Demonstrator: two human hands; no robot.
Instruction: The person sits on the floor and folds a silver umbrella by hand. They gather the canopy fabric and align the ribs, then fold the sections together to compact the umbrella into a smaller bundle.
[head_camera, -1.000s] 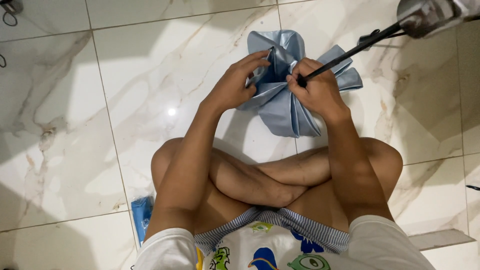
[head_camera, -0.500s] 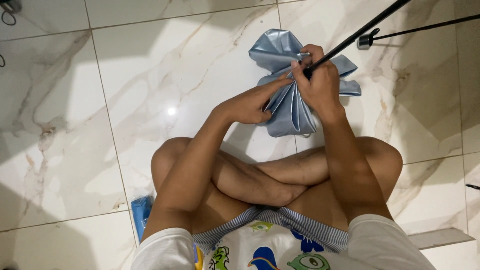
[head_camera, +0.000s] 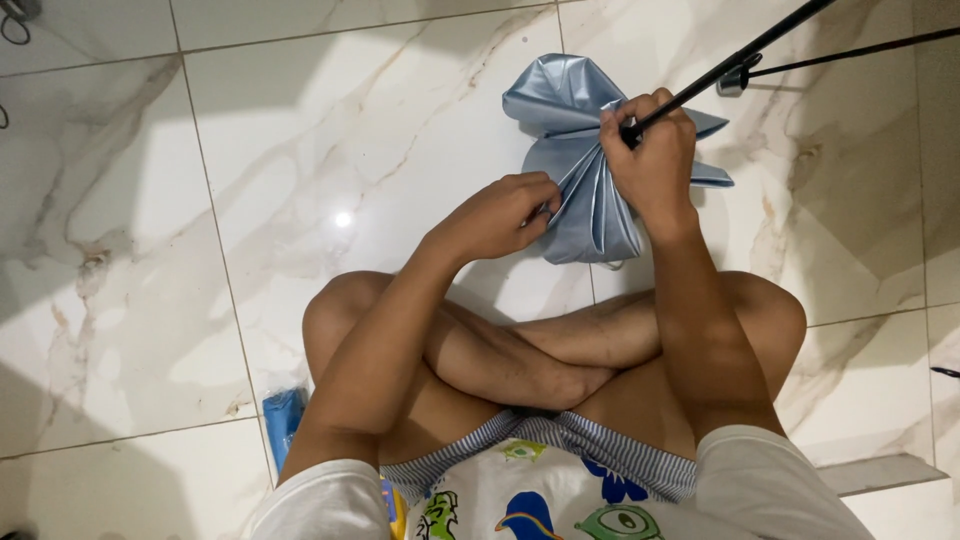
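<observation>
My right hand (head_camera: 655, 160) is closed around the black rod (head_camera: 720, 72), keeping it steady. My left hand (head_camera: 500, 215) pinches the folds of the silver-blue fabric (head_camera: 580, 165), gathered at upper centre on the marble floor (head_camera: 300, 200).

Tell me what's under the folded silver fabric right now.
White marble floor tiles show all round the silver fabric. The left hand pinches its pleats; the right hand holds a black rod. The floor directly beneath is covered.
</observation>
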